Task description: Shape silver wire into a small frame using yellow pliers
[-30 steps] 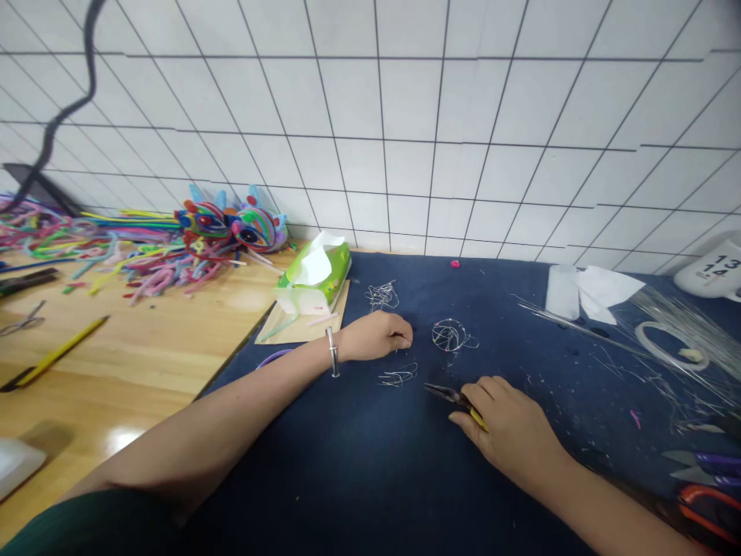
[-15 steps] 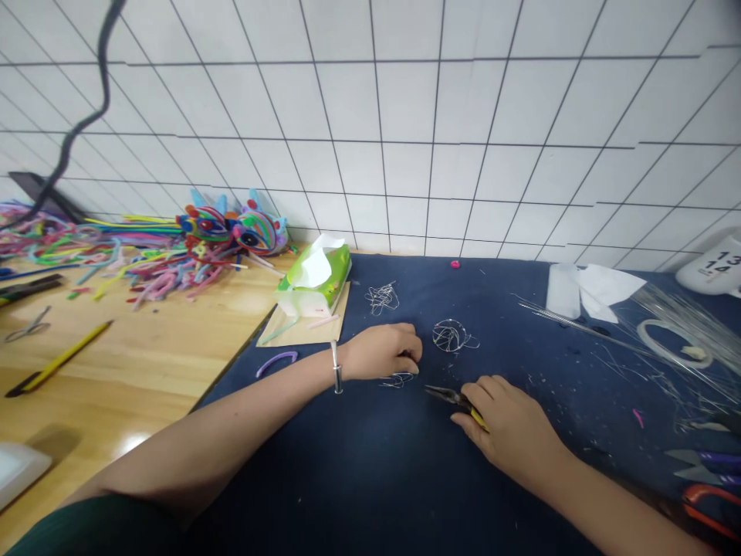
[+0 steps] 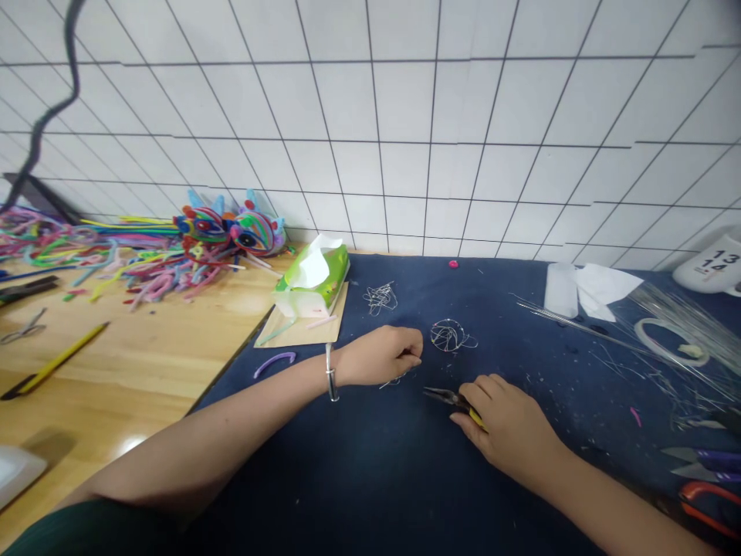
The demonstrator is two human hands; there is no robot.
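Above the dark blue cloth, my left hand [image 3: 382, 355] is closed with thumb and fingers pinched together; whatever is between them is hidden. A few bent wire pieces [image 3: 396, 380] lie just under it, partly covered. My right hand [image 3: 501, 425] is wrapped round the yellow-handled needle-nose pliers [image 3: 450, 398], whose dark jaws point left toward my left hand. Between the hands and a little farther back lies a round wire frame [image 3: 447, 335] with small beads. A tangle of thin wire [image 3: 380, 298] rests behind my left hand.
A green tissue pack [image 3: 316, 278] sits on a cardboard piece at back left. Colourful pipe cleaners [image 3: 156, 270] and a yellow craft knife [image 3: 61, 359] lie on the wooden table. To the right are straight wires [image 3: 688, 332], purple-handled scissors [image 3: 703, 463] and a white mug [image 3: 709, 266].
My left hand has turned slightly and its fingers have drawn together, lifting a little over the wire pieces. My right hand and the pliers are almost unchanged. The view has shifted slightly.
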